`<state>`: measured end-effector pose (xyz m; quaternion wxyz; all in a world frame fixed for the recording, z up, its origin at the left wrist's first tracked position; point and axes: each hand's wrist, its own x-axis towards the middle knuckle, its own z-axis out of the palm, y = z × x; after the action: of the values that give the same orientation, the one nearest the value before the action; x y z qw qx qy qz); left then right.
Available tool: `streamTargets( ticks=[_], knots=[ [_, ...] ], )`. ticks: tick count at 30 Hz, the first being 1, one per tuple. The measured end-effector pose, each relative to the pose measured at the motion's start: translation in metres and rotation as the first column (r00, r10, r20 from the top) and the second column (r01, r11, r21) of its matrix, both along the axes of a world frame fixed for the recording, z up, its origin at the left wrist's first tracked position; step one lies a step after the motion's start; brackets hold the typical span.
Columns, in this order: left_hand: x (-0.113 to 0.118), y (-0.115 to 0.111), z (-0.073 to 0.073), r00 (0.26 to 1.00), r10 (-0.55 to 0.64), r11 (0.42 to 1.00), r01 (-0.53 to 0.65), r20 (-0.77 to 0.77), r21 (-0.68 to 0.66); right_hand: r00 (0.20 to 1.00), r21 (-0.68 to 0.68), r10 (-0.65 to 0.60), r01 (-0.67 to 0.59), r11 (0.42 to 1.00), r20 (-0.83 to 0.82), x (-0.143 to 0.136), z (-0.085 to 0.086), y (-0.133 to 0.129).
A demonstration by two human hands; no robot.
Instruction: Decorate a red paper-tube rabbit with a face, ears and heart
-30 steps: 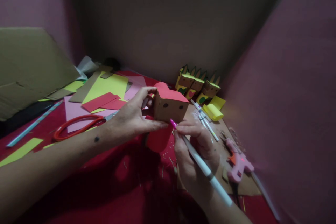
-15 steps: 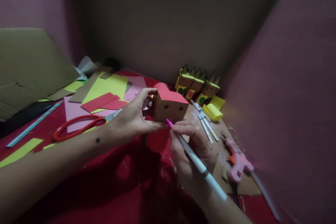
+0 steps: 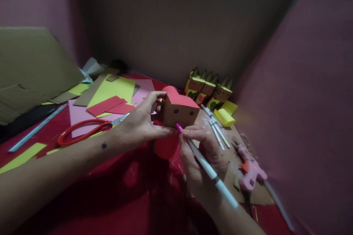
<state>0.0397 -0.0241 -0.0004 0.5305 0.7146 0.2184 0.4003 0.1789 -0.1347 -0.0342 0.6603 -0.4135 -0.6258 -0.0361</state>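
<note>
My left hand (image 3: pixel 146 117) grips a small cardboard figure (image 3: pixel 182 115) by its box-shaped head, thumb below and fingers at the back. Its top is covered in red paper, and the brown front carries two dark dots. Below the head hangs a red rounded body, partly hidden by my hands. Between the thumb and fingers of my right hand (image 3: pixel 204 150) is a white felt-tip pen (image 3: pixel 209 170) with a magenta tip end. That end meets or nearly meets the lower edge of the box front; actual contact cannot be made out.
Red-handled scissors (image 3: pixel 85 129) lie left on coloured paper (image 3: pixel 116 88). Several yellow cardboard figures (image 3: pixel 208 88) stand at the back, near a yellow paper roll (image 3: pixel 224 117) and several pens (image 3: pixel 217 132). A pink glue gun (image 3: pixel 250 170) rests on cardboard at right. A large cardboard piece (image 3: pixel 33 69) stands far left.
The whole view has shifted very slightly. Both hands keep their grips, and the pen end stays at the lower front edge of the box head.
</note>
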Motion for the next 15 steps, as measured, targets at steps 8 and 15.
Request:
streamTargets(
  ticks=[8,15],
  knots=[
    [-0.0022,0.0009,-0.0019,1.000,-0.017,1.000,0.017,0.006,-0.009,1.000,-0.004,0.020,-0.020,1.000,0.022,0.0020,-0.0023,-0.0004],
    [-0.0010,-0.0005,0.0007,1.000,-0.006,1.000,0.006,0.016,0.000,1.000,0.021,-0.001,0.002,1.000,-0.016,0.0011,0.0011,0.0002]
  ],
)
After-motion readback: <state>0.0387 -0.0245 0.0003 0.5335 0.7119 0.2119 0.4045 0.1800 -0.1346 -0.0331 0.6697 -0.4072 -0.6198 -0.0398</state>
